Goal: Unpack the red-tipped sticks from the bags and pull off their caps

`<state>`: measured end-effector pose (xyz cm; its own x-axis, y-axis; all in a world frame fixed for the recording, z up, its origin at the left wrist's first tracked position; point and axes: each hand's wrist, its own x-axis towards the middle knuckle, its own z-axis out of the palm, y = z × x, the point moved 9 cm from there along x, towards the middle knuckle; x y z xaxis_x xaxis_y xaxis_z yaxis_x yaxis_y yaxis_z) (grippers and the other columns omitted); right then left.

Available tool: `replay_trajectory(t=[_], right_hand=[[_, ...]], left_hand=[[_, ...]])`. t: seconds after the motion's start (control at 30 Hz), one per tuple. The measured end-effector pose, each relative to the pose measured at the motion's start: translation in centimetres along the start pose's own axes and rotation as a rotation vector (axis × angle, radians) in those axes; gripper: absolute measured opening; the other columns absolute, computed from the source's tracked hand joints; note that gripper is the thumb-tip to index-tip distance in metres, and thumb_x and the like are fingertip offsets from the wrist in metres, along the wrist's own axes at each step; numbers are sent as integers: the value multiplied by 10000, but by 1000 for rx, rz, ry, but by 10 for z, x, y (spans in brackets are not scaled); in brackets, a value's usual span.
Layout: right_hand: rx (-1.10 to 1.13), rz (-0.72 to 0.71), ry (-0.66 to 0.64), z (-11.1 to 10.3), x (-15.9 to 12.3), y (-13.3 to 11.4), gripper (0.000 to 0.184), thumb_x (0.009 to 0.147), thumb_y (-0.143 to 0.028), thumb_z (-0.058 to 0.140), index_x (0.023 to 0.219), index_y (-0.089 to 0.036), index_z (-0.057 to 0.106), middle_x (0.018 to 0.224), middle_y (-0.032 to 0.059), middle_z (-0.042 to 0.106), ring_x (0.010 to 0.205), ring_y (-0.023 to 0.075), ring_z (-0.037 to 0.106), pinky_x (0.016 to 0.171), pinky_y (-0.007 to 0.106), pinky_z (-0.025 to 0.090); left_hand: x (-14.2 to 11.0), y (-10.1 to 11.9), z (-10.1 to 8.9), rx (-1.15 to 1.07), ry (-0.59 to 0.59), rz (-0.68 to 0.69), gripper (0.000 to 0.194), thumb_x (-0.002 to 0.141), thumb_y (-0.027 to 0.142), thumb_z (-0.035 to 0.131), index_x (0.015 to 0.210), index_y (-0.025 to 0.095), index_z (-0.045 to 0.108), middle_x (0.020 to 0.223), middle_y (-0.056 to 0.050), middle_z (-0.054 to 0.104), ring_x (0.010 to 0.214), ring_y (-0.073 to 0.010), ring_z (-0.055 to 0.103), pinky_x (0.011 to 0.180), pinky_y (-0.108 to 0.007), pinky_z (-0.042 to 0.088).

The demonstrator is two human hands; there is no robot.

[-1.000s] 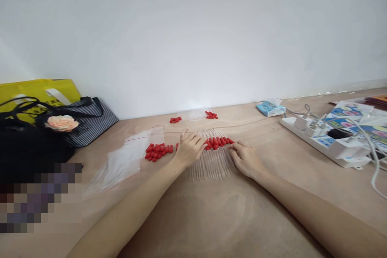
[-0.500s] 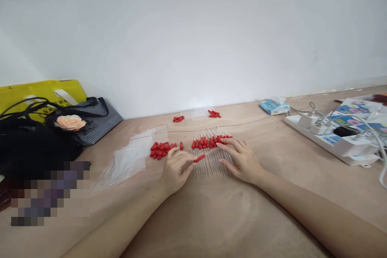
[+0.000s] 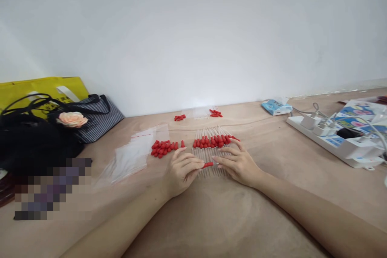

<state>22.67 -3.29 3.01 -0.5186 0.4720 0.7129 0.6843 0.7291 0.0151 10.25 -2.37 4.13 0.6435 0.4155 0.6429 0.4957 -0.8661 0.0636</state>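
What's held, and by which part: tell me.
Left hand: a small red bulb-shaped piece, by its left end. Right hand: seemingly a thin, pale tube, near the bulb-shaped piece.

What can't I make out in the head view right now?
All in the head view:
Left end of the red bulb: hidden by the left hand.
Right end of the thin rod, and whether the right hand pinches it: hidden by that hand.
Print on the blue packet: too small.
Yellow bag: cut off by the left edge.
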Motion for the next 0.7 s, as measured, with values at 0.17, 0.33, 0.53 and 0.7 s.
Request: replay_trajectory(t=[0.17, 0.33, 0.53, 0.7], right_hand=[[-13, -50, 56, -3, 0, -10, 202, 853, -216, 466, 993, -229, 612, 816, -3, 695, 965, 163, 560, 995, 438, 268], [-25, -99, 87, -7, 1, -18, 184, 849, -200, 460, 934, -235, 620, 781, -14, 695, 948, 161, 573, 1004, 431, 264], [-29, -127, 98, -10, 1, -20, 186, 849, -172, 439, 875, -232, 613, 679, -32, 681, 942, 142, 579, 1016, 422, 243], [-33, -165, 128, -10, -1, -22, 171, 839, -164, 440, 851, -208, 605, 660, -36, 674, 930, 140, 582, 1029, 419, 215]], left_hand=[[4, 1, 12, 12, -83, -53, 310, 797, 356, 516, 1068, 208, 540, 1084, -47, 623, 1067, -201, 507, 988, -428, 289], [5, 7, 17, 32, -56, -9, 175, 848, 286, 454, 868, 217, 613, 1037, -16, 650, 1050, -191, 523, 1007, -442, 259], [5, 15, 9, 86, -28, 43, 136, 827, 234, 495, 773, 227, 620, 959, 25, 678, 1007, -194, 544, 1023, -483, 196], [4, 17, 7, 110, -33, 43, 174, 841, 227, 466, 759, 228, 620, 950, 37, 679, 988, -189, 543, 1028, -481, 172]])
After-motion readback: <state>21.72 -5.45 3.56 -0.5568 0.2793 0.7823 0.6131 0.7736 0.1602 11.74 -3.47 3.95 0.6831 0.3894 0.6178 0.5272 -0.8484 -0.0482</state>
